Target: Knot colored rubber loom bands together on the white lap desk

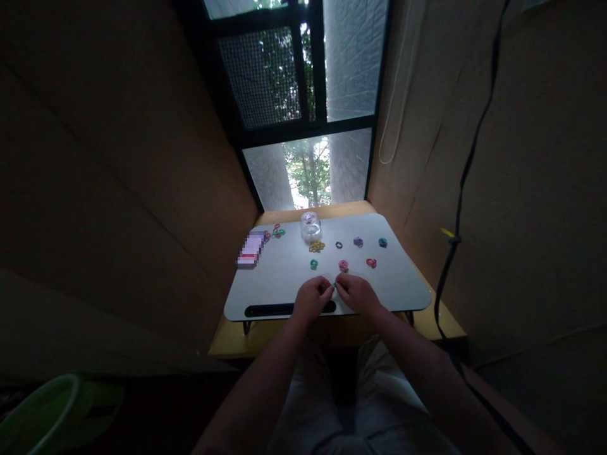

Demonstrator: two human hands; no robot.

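Observation:
My left hand (313,297) and my right hand (356,293) meet fingertip to fingertip over the near part of a white table (270,284). Between them both pinch a tiny green piece (333,285), mostly hidden by the fingers. Just beyond lie small ring-like clusters: green (313,264), pink (343,265) and red (371,262). Farther back are a yellow pile (317,247), a dark ring (338,245), a purple cluster (358,242) and a blue one (382,242).
A clear jar (311,227) stands at the back middle. Mixed coloured rings (277,232) lie back left, beside a blurred-out flat object (251,249). A black slot (270,310) runs along the near edge. A dark cord (462,183) hangs on the right; a green basket (71,404) is lower left.

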